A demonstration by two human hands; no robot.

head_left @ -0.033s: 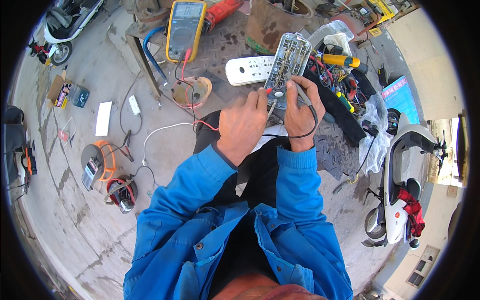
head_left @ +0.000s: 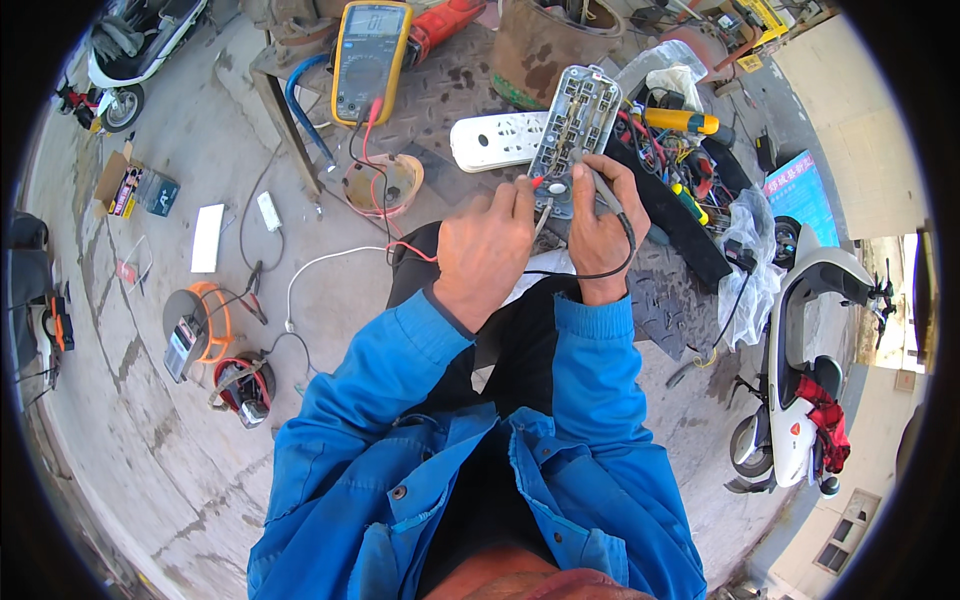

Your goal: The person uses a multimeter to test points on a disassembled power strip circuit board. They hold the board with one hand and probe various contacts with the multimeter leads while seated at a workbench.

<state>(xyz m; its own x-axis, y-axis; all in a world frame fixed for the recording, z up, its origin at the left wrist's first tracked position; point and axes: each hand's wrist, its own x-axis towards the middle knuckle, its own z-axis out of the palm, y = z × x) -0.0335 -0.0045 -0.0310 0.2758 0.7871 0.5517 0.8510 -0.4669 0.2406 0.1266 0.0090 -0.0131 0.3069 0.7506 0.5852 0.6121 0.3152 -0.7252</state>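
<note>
An opened power strip (head_left: pixel 578 115), its metal contact bars bare, lies tilted in front of me. My left hand (head_left: pixel 485 250) is closed on a red test probe (head_left: pixel 537 183), whose tip end is at the strip's near part. My right hand (head_left: pixel 605 220) pinches a black test probe (head_left: pixel 606 190) against the strip's right side; its lead loops round below the wrist. Where exactly the tips touch cannot be made out. Both leads run to a yellow multimeter (head_left: pixel 368 70) at the far left. Beside the strip lies a white socket cover (head_left: pixel 495 142) with slots.
A stained metal worktop (head_left: pixel 455 95) carries a rusty pot (head_left: pixel 555 45) and a shallow bowl (head_left: pixel 405 180). To the right, a black tool tray (head_left: pixel 690 235) holds wires and yellow-handled tools, with a plastic bag (head_left: pixel 750 265) beside it. A white scooter (head_left: pixel 795 430) stands at the right.
</note>
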